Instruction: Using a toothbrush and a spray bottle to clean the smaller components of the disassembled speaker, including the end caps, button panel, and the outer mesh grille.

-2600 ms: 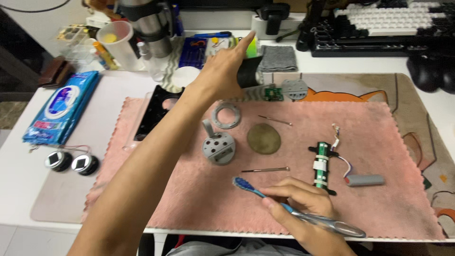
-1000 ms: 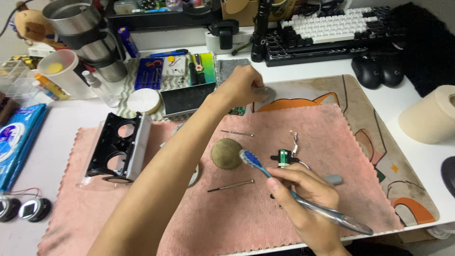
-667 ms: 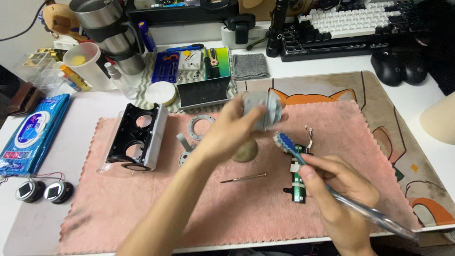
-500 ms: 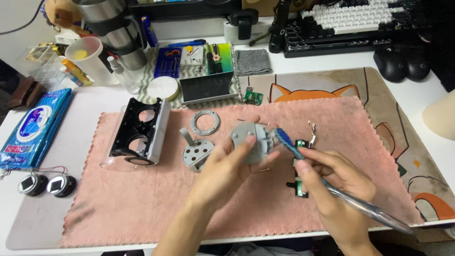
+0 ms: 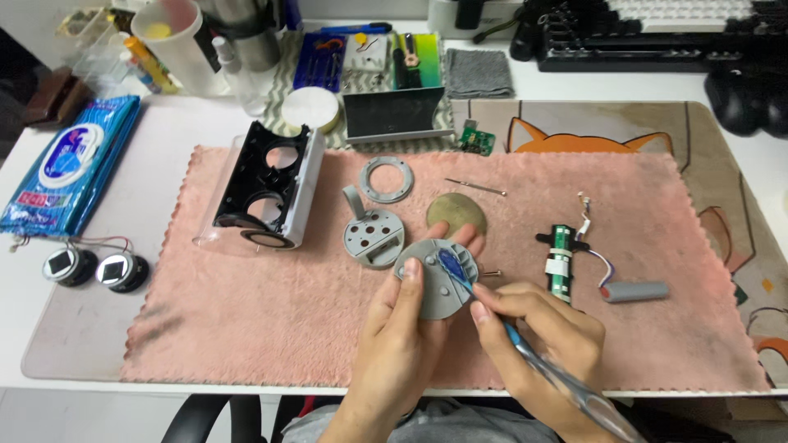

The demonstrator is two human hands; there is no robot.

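Grey round part (image 5: 437, 279), now gripped by left hand (image 5: 402, 344); right hand (image 5: 533, 336) grips toothbrush (image 5: 492, 316) on it.

Blue wipes packet (image 5: 70, 172), far left

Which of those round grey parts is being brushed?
The grey disc held in the left hand, with the toothbrush on it; the holed disc and ring lie untouched.
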